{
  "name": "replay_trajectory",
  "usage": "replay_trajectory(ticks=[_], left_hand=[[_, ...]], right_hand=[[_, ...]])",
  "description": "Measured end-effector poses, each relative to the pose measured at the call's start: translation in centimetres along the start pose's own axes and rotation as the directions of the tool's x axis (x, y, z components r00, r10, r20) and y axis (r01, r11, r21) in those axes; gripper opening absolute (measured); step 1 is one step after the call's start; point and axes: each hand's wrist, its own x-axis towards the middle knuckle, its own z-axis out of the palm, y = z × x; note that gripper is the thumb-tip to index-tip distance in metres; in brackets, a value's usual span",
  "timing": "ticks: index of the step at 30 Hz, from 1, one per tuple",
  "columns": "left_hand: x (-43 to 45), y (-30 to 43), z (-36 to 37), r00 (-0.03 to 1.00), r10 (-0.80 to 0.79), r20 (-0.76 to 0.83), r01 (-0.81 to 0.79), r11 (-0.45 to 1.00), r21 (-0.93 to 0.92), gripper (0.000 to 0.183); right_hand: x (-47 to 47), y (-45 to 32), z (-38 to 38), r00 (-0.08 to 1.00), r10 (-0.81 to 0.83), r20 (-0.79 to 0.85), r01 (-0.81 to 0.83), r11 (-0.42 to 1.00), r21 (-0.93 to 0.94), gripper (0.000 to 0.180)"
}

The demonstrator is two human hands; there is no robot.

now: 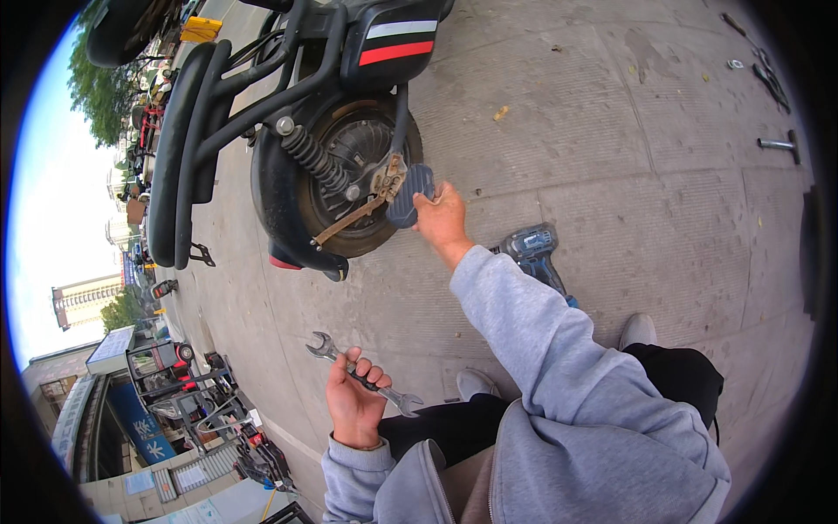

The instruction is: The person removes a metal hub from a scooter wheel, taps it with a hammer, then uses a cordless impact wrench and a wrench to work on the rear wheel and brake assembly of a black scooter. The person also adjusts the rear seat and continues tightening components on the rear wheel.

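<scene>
My left hand [359,401], palm up at lower centre, is closed around a double open-ended wrench [400,401], whose jaws stick out at both ends. My right hand [442,219] reaches forward and grips the edge of a ridged dark footrest pedal [407,196] between thumb and fingers. The pedal lies against a rusty metal bracket [387,178] beside the rear wheel [366,242] of an electric scooter. A rusty bar [347,223] extends from the bracket. Left of the bracket is a coil-spring shock absorber [316,157]. Whether the pedal is fastened to the bracket cannot be told.
A blue cordless impact wrench [533,245] lies on the paving below my right forearm. Pliers [771,86], a T-handle tool [778,143] and a metal nut or ring [734,64] lie at the far right. My shoes [476,384] are near the lower centre. Parked vehicles [170,380] stand at left.
</scene>
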Motion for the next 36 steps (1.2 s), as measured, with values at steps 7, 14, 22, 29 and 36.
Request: replay_trajectory(ticks=[7, 14, 22, 29, 36], left_hand=[[0.1, -0.1, -0.2, 1.000, 0.017, -0.023, -0.017, 1.000, -0.017, 0.023], [-0.2, -0.1, 0.1, 1.000, 0.006, 0.014, -0.006, 1.000, -0.029, 0.023], [-0.1, -0.2, 0.6, 1.000, -0.001, 0.007, 0.001, 1.000, -0.018, 0.023], [-0.2, -0.4, 1.6, 0.999, -0.013, 0.040, 0.015, 0.999, -0.052, 0.023], [-0.2, -0.7, 2.5, 0.995, -0.031, 0.093, 0.035, 0.998, -0.048, 0.023]], right_hand=[[-3.0, -1.1, 0.0, 0.975, 0.221, -0.021, -0.192, 0.887, 0.420, 0.021], [4.1, 2.6, -7.3, 0.980, 0.035, -0.195, -0.060, 0.991, -0.122, 0.029], [10.3, 2.3, -18.2, 0.975, -0.129, -0.182, -0.055, 0.650, -0.758, 0.038], [1.0, 4.2, -20.6, 0.733, -0.422, -0.534, -0.143, 0.671, -0.728, 0.045], [-4.5, 7.1, -22.9, 0.979, 0.201, -0.035, -0.145, 0.561, -0.815, 0.056]])
